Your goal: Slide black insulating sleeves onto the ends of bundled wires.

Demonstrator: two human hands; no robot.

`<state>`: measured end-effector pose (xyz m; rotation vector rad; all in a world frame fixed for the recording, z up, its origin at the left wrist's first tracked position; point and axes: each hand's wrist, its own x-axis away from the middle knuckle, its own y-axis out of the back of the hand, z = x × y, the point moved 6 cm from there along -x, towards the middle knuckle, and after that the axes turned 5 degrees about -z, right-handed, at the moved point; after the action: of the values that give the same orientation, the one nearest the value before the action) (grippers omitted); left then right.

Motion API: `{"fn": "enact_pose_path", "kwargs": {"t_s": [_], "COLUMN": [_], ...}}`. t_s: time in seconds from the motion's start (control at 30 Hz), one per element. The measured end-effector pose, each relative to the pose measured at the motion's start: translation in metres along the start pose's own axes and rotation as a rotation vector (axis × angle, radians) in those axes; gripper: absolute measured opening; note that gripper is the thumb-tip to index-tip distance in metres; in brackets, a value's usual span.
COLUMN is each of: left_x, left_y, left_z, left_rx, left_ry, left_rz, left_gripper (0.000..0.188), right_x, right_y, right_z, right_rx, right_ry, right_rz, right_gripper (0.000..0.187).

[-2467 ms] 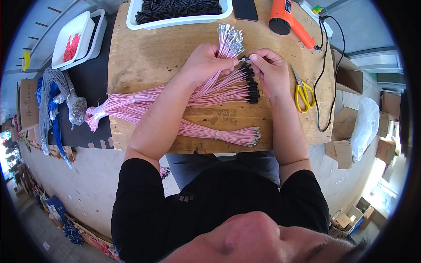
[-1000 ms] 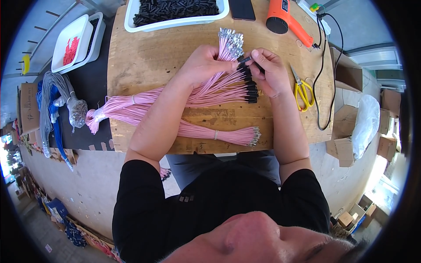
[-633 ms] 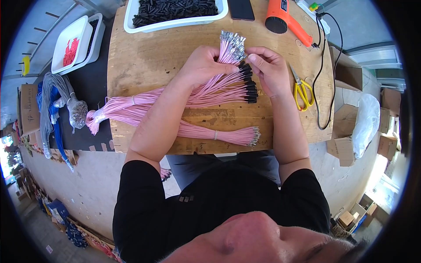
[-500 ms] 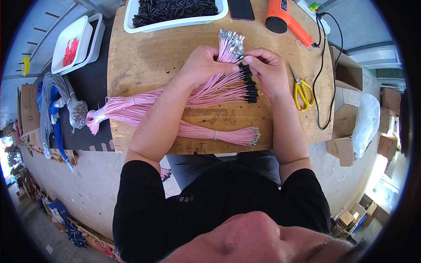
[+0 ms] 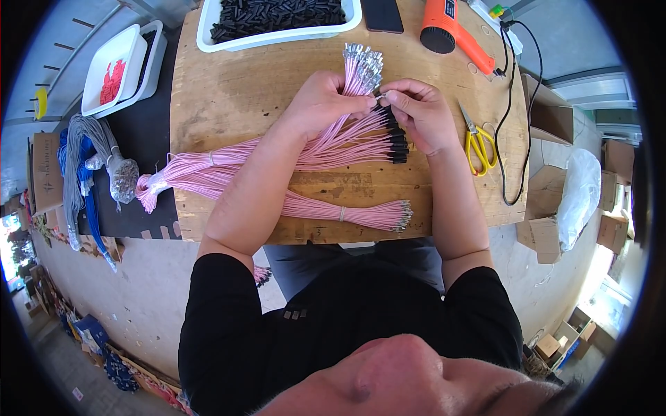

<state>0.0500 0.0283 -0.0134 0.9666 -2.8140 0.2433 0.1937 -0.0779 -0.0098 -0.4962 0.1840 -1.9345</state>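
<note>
My left hand (image 5: 325, 102) is closed round a bundle of pink wires (image 5: 357, 84), whose bare metal terminals (image 5: 363, 62) fan out above the fist. Close by its thumb tip, my right hand (image 5: 420, 111) pinches something small at a wire end. The fingertips mostly hide that piece. Below the hands, many pink wires of the same bundle spread to the right and end in black sleeves (image 5: 397, 144). A second pink wire bundle (image 5: 312, 207), tied with a band and ending in bare terminals, lies nearer to me.
At the back stands a white tray of black sleeves (image 5: 277, 43), beside a dark phone (image 5: 383, 15) and an orange heat gun (image 5: 444, 31). Yellow-handled scissors (image 5: 479, 149) and a black cable (image 5: 510, 191) lie right. White tubs (image 5: 111, 104) and grey wires (image 5: 87, 132) are left.
My right fingertips have shifted slightly left, toward my left thumb. The terminals in my left hand have moved a little up and left. Everything else is unchanged.
</note>
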Motion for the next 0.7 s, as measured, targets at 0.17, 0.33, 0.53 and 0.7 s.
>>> {"fn": "enact_pose_path", "kwargs": {"t_s": [0.17,0.33,0.53,0.7], "left_x": [-0.001,0.000,0.001,0.000], "left_y": [0.003,0.002,0.002,0.003], "left_z": [0.002,0.000,-0.003,-0.001], "left_rx": [0.084,0.079,0.077,0.078], "left_ry": [0.022,0.018,0.019,0.027], "left_rz": [-0.058,-0.054,-0.055,-0.068], "left_gripper": [0.018,0.019,0.019,0.020], "right_x": [-0.009,-0.015,-0.015,-0.009], "right_y": [0.018,0.035,0.032,0.022], "right_z": [0.003,-0.002,-0.001,0.002], "right_rx": [-0.698,-0.686,-0.444,-0.293], "right_ry": [-0.142,-0.078,0.008,0.047], "right_rz": [-0.095,-0.246,-0.095,-0.138], "right_gripper": [0.019,0.024,0.025,0.019]}}
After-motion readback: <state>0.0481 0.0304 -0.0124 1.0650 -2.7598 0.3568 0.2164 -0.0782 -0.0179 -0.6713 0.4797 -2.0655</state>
